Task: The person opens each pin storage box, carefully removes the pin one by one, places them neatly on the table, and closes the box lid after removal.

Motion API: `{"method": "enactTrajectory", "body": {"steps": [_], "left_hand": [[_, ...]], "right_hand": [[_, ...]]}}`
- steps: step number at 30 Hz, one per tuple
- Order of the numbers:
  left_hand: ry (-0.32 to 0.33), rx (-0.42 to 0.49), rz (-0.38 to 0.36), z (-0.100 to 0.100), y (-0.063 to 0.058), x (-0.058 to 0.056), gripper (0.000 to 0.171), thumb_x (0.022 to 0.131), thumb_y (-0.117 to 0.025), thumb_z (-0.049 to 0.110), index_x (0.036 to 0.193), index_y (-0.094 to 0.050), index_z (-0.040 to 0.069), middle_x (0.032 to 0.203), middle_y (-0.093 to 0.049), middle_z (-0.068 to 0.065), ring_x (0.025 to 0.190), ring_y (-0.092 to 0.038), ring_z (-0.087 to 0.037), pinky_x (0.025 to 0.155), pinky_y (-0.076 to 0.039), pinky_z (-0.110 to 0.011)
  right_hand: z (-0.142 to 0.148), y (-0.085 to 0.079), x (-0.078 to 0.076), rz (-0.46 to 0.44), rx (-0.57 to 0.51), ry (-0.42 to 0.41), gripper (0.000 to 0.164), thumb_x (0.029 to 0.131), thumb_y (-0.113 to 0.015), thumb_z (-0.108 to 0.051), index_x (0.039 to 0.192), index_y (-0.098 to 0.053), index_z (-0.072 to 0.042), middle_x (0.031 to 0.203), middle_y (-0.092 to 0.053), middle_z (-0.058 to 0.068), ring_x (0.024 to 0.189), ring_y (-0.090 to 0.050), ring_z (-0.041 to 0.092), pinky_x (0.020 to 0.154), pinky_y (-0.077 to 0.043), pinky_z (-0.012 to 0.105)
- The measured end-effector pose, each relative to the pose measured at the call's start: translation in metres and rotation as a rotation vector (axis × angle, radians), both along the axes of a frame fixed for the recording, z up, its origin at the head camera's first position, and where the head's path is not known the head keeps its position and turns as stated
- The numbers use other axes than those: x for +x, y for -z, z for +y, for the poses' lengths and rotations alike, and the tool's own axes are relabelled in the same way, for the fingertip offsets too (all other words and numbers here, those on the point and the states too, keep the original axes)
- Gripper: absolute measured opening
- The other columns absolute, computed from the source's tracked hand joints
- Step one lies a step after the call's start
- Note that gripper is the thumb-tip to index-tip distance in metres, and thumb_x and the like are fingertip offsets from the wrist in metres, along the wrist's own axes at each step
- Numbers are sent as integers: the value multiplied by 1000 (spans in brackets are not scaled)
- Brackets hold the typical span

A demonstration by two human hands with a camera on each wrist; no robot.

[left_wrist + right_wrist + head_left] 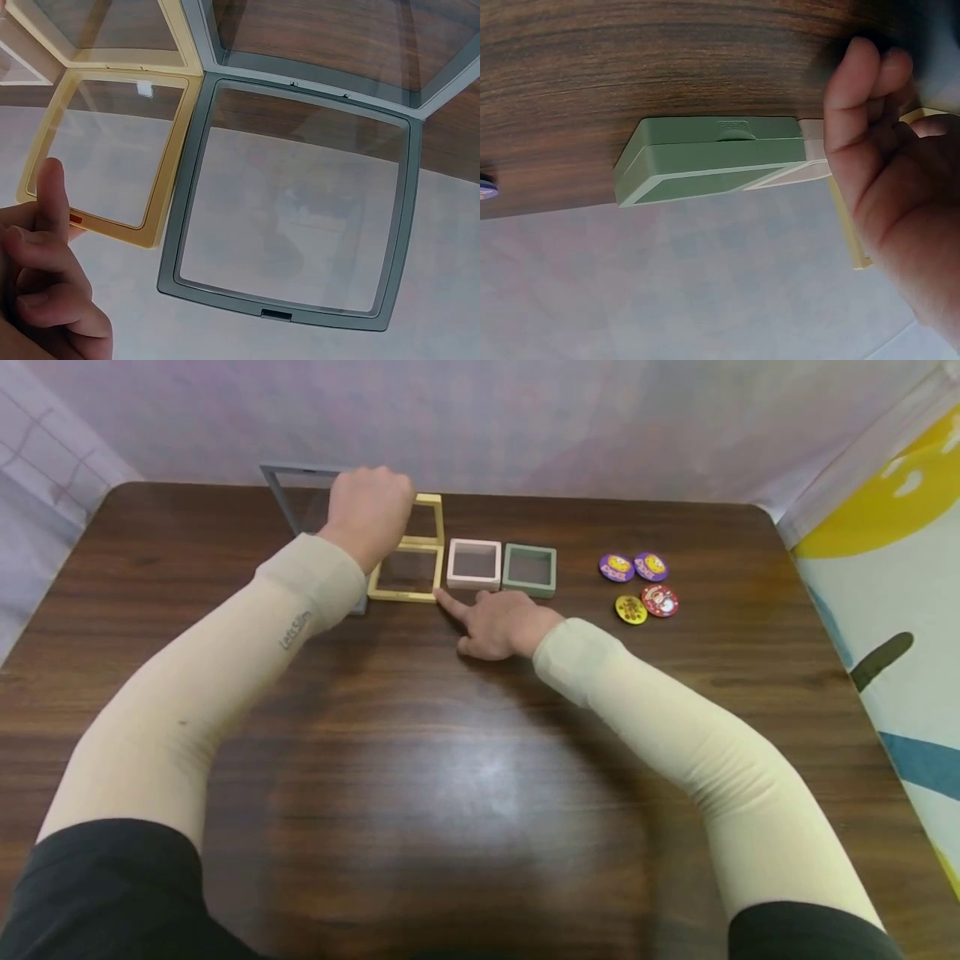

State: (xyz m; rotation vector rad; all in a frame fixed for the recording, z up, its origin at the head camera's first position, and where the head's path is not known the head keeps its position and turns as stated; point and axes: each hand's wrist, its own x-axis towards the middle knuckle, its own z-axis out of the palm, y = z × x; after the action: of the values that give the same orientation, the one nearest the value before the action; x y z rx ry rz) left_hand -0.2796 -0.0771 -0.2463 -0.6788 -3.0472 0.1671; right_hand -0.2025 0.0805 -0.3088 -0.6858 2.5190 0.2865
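Note:
My left hand [371, 514] is at the raised lid of a yellow square display case [405, 599], whose clear window shows. In the left wrist view, the thumb [52, 191] lies over the lid's edge by its catch, fingers curled below, pinching it. Left of it, a larger grey-blue display case [289, 319] stands with its lid up, partly hidden by my left arm in the head view. My right hand [498, 625] stretches its index finger to the yellow case's front right corner; its other fingers are bent loosely.
Right of the yellow case sit a closed pale pink case [474, 583] and a closed green case [529, 588]. Farther right lie two purple badges [617, 567], a red badge [660, 601] and a yellow badge [631, 609]. A curtain hangs behind the wooden table [465, 777].

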Motion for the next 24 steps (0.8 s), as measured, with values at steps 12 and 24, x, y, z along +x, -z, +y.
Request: {"method": "enactTrajectory", "body": {"steps": [12, 24], "left_hand": [[24, -33, -14, 3, -1, 8, 22, 96, -45, -1, 101, -65, -4, 86, -68, -21, 72, -65, -34, 67, -58, -53], [58, -7, 6, 1, 3, 15, 26, 96, -40, 0, 95, -66, -2, 81, -66, -20, 66, -61, -33, 63, -56, -54]], "right_hand": [[4, 1, 0, 5, 10, 18, 78, 97, -38, -50, 149, 16, -29, 139, -44, 25, 121, -50, 32, 84, -53, 52], [7, 1, -1, 10, -10, 19, 78, 96, -40, -49, 150, 13, -28, 138, -45, 26, 121, -51, 33, 86, -53, 53]]}}
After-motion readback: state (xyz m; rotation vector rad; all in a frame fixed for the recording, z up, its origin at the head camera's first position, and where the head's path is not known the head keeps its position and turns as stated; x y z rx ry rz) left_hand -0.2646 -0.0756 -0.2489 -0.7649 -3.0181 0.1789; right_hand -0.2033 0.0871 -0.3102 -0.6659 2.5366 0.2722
